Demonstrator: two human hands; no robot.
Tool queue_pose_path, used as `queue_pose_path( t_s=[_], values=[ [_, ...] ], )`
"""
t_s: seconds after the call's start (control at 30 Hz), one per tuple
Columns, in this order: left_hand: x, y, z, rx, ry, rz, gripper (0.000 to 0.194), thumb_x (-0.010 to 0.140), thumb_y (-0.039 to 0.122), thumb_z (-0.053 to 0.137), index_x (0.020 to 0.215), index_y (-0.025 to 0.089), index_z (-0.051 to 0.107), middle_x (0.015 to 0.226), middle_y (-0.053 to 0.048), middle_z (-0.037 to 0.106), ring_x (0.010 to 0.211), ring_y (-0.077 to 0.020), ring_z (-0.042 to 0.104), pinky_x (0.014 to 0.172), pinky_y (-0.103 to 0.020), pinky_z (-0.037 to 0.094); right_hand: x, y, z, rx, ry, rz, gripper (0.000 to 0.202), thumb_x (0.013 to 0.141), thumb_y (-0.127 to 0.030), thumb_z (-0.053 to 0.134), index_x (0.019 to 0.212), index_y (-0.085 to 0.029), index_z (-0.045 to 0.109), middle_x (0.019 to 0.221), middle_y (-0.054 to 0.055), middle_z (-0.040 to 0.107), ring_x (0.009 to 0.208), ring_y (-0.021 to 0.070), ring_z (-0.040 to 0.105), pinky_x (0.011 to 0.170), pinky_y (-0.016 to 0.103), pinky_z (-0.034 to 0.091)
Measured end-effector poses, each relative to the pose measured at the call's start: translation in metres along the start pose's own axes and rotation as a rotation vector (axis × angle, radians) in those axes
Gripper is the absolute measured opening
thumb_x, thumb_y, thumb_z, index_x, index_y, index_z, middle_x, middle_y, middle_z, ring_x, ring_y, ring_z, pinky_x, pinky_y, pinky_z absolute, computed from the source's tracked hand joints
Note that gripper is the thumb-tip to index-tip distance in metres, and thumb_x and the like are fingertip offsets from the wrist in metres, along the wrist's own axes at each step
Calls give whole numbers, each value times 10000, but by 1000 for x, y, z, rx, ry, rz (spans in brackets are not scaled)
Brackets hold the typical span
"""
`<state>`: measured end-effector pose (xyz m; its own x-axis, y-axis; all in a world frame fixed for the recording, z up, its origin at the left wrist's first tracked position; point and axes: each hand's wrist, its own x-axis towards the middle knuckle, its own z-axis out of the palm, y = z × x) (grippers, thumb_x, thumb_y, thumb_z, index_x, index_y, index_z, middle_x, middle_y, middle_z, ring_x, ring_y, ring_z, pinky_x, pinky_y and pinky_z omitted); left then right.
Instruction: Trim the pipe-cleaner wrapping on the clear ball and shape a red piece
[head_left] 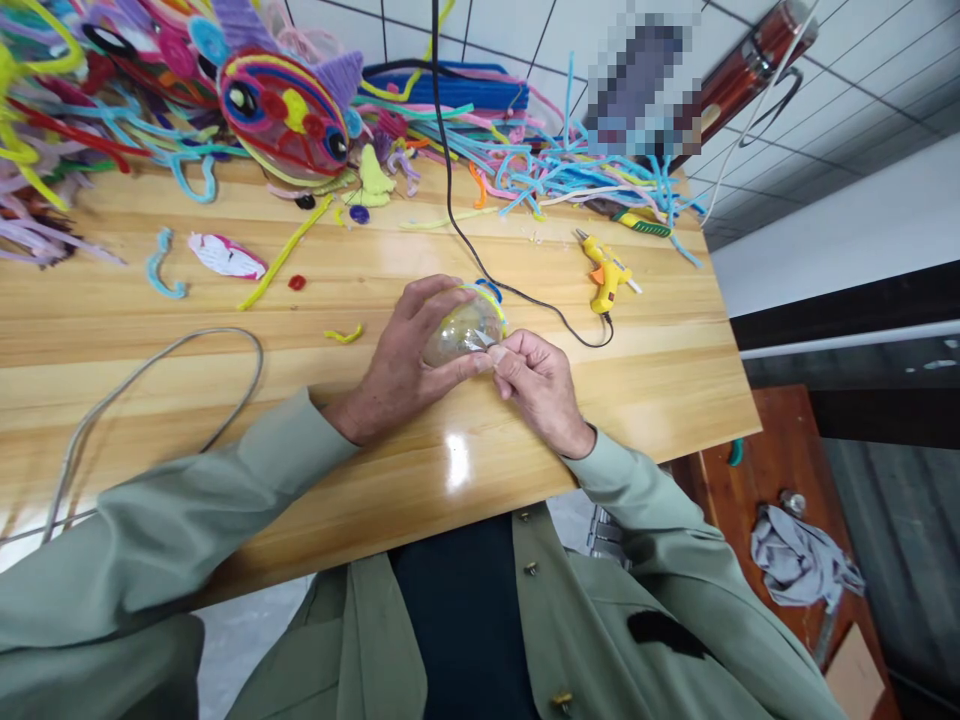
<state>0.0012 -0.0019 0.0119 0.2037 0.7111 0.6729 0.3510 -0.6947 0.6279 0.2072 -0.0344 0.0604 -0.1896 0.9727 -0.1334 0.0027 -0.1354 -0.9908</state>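
Ideally, the left hand [409, 350], wrapped around the clear dome [456, 338], steadies without squeezing; the right hand [541, 392], fingertips pinched on the dome's edge, presses lightly.

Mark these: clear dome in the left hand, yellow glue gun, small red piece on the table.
Clear dome [463, 328]: head view, middle of its transparent curved side.
Yellow glue gun [606, 273]: head view, middle of its body.
Small red piece [297, 283]: head view, its center.
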Motion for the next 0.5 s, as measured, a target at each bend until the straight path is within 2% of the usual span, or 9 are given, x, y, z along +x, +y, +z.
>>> queue_pose_path(
  t_s=[0.1, 0.2, 0.3, 0.5],
  values=[
    [0, -3, 1, 5, -7, -16, 584, 1095, 586, 791, 1589, 355, 583, 1505, -123, 691, 1444, -341, 689, 1225, -612, 629, 3, 1, -1, 35, -5, 1, 539, 936, -709, 880, 818, -234, 653, 552, -86, 544, 503, 86, 350, 538, 271, 308],
    [0, -8, 1, -20, -29, -5, 705, 1064, 659, 801, 1646, 375, 523, 1519, -125, 696, 1442, -360, 691, 1206, -644, 636, 7, -2, -8, 45, -65, 42, 544, 919, -700, 902, 799, -234, 649, 530, -89, 541, 488, 84, 337, 527, 270, 292],
    [0, -10, 0, -58, -51, -12, 712, 1086, 653, 775, 1666, 365, 481, 1552, -137, 685, 1485, -356, 675, 1232, -638, 618, 10, -6, -15, 23, -118, 73, 546, 918, -676, 916, 773, -230, 636, 518, -86, 545, 481, 77, 333, 520, 267, 276],
    [2, -6, 1, -33, -21, -11, 661, 1038, 607, 865, 1561, 351, 553, 1472, -120, 716, 1439, -350, 705, 1201, -632, 634, 6, -4, -10, 43, -49, 36, 541, 921, -670, 915, 777, -223, 646, 537, -84, 544, 492, 74, 353, 526, 263, 271]
  ],
)
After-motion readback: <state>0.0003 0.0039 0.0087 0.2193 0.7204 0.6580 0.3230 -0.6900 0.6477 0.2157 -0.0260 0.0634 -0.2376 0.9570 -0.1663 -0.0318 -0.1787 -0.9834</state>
